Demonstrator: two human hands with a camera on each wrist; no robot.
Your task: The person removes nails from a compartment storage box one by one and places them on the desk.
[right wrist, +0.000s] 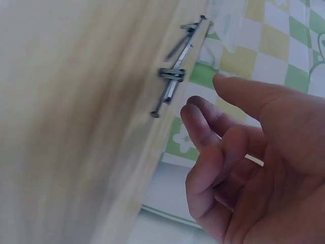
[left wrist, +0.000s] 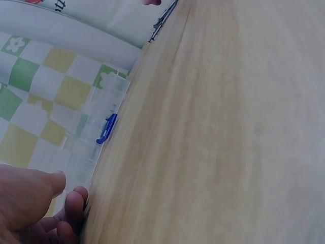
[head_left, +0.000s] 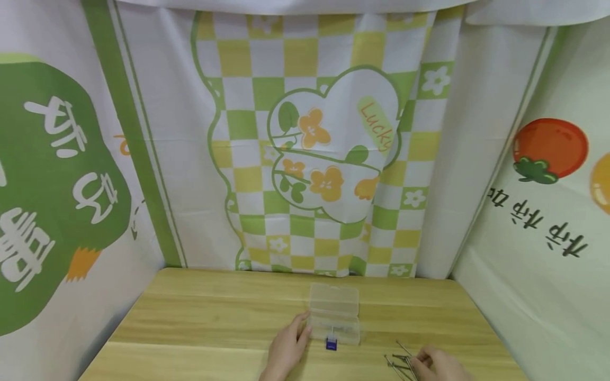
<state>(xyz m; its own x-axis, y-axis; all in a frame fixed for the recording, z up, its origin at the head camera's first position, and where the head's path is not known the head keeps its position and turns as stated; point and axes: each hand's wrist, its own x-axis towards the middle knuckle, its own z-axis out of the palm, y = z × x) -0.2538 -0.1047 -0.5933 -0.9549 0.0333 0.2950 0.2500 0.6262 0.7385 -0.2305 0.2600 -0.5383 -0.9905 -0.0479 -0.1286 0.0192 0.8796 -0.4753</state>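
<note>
A clear plastic box (head_left: 335, 324) lies with its lid (head_left: 334, 300) folded back on the wooden table. A small blue clasp-like piece (head_left: 331, 344) sits at its front edge. My left hand (head_left: 288, 345) is at the box's left end, index finger and thumb touching its side. In the left wrist view the thumb (left wrist: 58, 182) stands apart from the bent fingers. Several long metal nails (head_left: 403, 348) lie in a loose pile to the box's right. Beside them is my right hand (head_left: 439, 364), loosely curled; the right wrist view shows nothing between its thumb and fingers.
The wooden table (head_left: 214, 317) runs back to a hanging checkered cloth (head_left: 300, 233). Printed cloth walls close in the left (head_left: 62, 159) and right (head_left: 538, 222) sides.
</note>
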